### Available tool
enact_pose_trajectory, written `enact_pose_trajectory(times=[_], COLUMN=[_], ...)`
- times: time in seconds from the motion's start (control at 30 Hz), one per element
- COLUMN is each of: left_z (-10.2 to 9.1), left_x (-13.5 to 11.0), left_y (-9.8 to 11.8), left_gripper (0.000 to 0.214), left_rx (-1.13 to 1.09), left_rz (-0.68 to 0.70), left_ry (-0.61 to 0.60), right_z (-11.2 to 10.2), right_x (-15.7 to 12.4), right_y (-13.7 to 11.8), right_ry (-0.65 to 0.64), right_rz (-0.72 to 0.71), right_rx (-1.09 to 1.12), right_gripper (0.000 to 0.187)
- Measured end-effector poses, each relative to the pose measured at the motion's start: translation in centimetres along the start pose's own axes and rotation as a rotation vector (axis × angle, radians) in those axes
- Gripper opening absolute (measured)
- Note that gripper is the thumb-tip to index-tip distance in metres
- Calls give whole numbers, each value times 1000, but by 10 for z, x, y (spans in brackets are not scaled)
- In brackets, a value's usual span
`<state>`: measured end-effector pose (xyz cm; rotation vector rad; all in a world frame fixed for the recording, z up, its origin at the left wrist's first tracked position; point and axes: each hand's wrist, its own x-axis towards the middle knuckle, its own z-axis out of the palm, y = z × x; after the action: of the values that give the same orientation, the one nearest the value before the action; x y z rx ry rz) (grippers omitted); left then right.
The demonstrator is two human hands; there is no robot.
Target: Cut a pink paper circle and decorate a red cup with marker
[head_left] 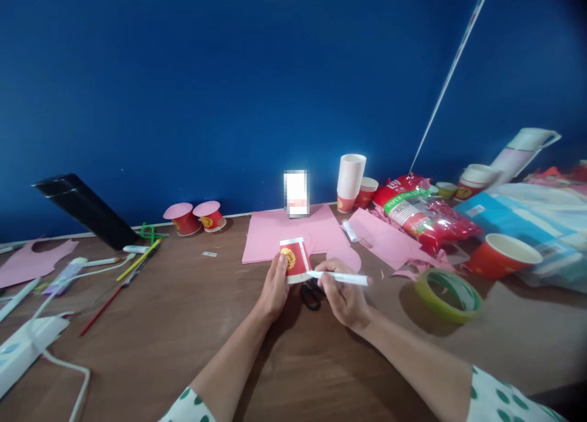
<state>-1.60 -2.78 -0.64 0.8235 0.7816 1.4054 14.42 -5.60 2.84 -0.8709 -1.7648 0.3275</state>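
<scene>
My left hand (274,290) grips the left side of a short red paper cup (297,261) with a gold emblem. Between the fingers of my right hand (342,296) is a white marker (343,277), its tip at the lower right edge of the cup. Whether the tip touches the cup I cannot tell. Black-handled scissors (310,298) lie on the table beneath, partly hidden by my right hand. Behind the cup are sheets of pink paper (263,235), and a round pink piece (345,259) lies at their front edge.
Two red cups with pink discs (210,216) stand at the back left. Stacked paper cups (351,183), a red bag of cups (413,211), a lone cup (503,255) and a tape roll (448,295) are on the right. A power strip (30,348) lies left.
</scene>
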Motion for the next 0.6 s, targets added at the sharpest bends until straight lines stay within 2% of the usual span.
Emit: enact_pose_trajectory(times=[0.13, 0.33, 0.47, 0.6], left_z=[3, 6, 7, 9], left_x=[0, -1, -3, -5], left_y=[2, 5, 9, 12], left_gripper=[36, 43, 50, 44], left_rx=[-114, -160, -122, -80], left_rz=[-5, -62, -77, -23], left_ry=[-2, 69, 17, -13], right_z=[0, 0, 1, 1], right_x=[-1, 2, 3, 3], right_y=[0, -3, -4, -5], right_ry=[58, 54, 22, 27], right_rz=[25, -82, -120, -137], right_rx=[11, -17, 12, 23], right_gripper=[16, 13, 14, 15])
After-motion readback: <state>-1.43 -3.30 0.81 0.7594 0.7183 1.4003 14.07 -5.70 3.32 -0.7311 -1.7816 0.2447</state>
